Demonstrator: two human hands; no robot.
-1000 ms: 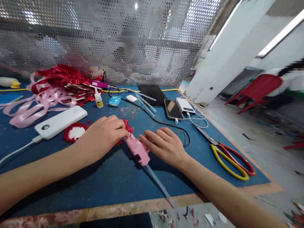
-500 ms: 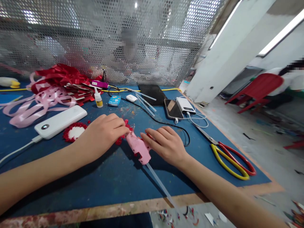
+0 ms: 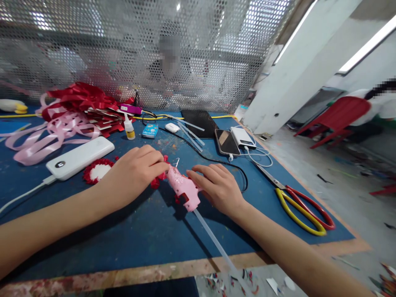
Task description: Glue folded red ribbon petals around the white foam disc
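My right hand [image 3: 216,185] is closed around the handle of a pink hot glue gun [image 3: 184,189], whose body is tilted over the table. From its rear end a long translucent glue stick [image 3: 213,239] slants down past the table's front edge. A bent wire stand [image 3: 177,163] sticks up near the gun's nose. Close to that nose, my left hand [image 3: 137,169] has its fingers closed on a gathered red ribbon piece [image 3: 157,180], mostly hidden behind the fingers. Left of my forearm lies a red-edged round piece [image 3: 97,171] with a white centre.
Large scissors [image 3: 297,202] lie at right beside a phone [image 3: 227,142] and a white power bank [image 3: 243,137]. Another power bank [image 3: 82,156] is at left, below heaped ribbons [image 3: 80,103]. A glue bottle [image 3: 129,128], loose glue sticks [image 3: 190,136] and cables stand or lie farther back.
The glue gun has shifted slightly right and turned a little, with more of its wire stand showing. My left hand has moved only slightly.
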